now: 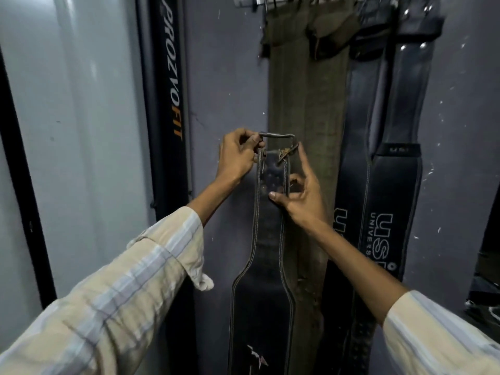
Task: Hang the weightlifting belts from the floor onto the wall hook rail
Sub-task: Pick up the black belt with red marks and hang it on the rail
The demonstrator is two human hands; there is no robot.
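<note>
I hold a black leather weightlifting belt (pixel 266 266) upright in front of the wall, its wide part hanging down. My left hand (pixel 238 155) pinches the left end of its metal buckle (pixel 276 136) at the top. My right hand (pixel 303 193) grips the narrow strap just below the buckle, thumb across the front and index finger pointing up to the buckle's right side. The hook rail (pixel 270 0) runs along the top edge, well above the buckle. Hanging from it are an olive canvas belt (pixel 305 104) and black USI belts (pixel 384 185).
A black upright panel marked PROZVOFIT (pixel 170 90) stands left of the belts against the grey wall (pixel 227 77). A pale glossy door or panel (pixel 75 131) fills the far left. Dark gear (pixel 487 280) sits at the right edge.
</note>
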